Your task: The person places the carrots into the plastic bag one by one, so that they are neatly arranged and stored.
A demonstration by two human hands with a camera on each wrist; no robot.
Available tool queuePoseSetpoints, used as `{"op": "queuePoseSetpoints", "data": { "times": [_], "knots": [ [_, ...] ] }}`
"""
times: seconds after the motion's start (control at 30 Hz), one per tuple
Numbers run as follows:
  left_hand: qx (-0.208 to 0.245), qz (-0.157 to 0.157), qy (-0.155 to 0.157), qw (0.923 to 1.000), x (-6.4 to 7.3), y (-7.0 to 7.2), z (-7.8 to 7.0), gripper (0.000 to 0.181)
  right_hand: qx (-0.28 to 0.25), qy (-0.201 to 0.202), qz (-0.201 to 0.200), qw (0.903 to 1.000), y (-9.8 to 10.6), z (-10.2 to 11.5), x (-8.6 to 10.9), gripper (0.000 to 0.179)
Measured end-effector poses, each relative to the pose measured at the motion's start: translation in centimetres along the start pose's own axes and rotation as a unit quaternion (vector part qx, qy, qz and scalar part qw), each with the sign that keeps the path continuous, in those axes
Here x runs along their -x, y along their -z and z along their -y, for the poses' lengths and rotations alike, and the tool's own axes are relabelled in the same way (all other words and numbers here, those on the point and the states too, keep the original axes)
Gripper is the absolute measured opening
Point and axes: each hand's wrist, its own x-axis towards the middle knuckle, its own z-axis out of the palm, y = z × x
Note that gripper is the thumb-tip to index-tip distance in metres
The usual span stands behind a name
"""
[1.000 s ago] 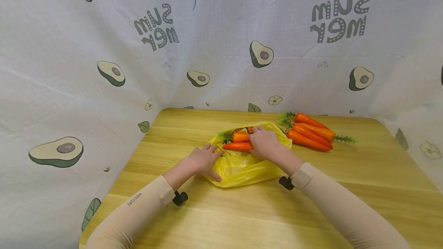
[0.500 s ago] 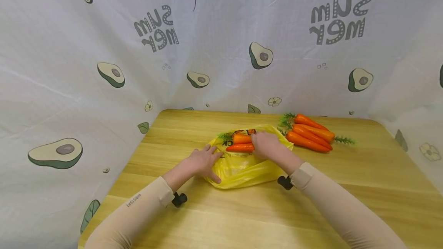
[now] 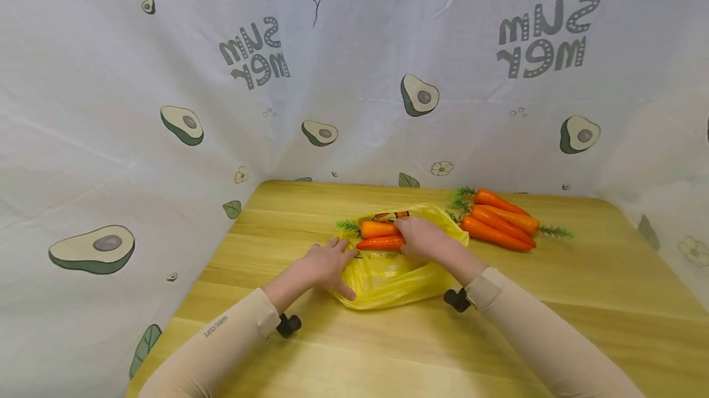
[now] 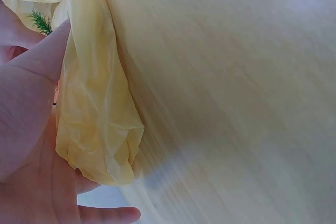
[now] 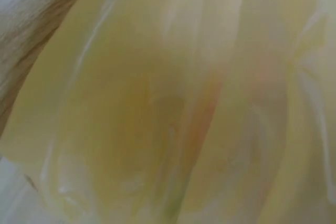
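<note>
A crinkled yellow plastic bag (image 3: 382, 287) lies on its side with its mouth spread towards the left. Two carrots lie at that mouth: an orange carrot (image 3: 376, 229) with a green leafy top, and a redder carrot (image 3: 379, 243) just in front of it. My right hand (image 3: 423, 240) reaches into the bag and grips the carrots at their right ends; its fingertips are partly hidden. With fingers and thumb spread, my left hand (image 3: 328, 267) rests against the bag's left edge. The right wrist view is filled by blurred yellow bag film (image 5: 121, 129).
Several more carrots (image 3: 498, 224) with green tops lie in a pile behind and right of the bag. The wooden table (image 3: 354, 355) meets a printed curtain (image 3: 354, 78) at its back and sides.
The carrots' visible ends shifted slightly right, then back left, and the orange one's leafy top now sticks out further left. My left hand stays at the bag's edge.
</note>
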Motion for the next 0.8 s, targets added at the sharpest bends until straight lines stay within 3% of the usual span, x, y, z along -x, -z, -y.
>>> {"op": "queuePoseSetpoints", "data": {
  "times": [0.27,0.8],
  "knots": [
    [0.010,-0.003,-0.005,0.9999,0.05,0.03,0.13,0.108,-0.025,0.018,-0.010,0.9995,-0.15,-0.39,0.27,0.037],
    [0.019,-0.001,-0.009,0.9998,0.21,0.26,0.16,0.108,0.008,0.036,-0.033,0.9988,-0.29,-0.45,0.20,0.037]
  ]
}}
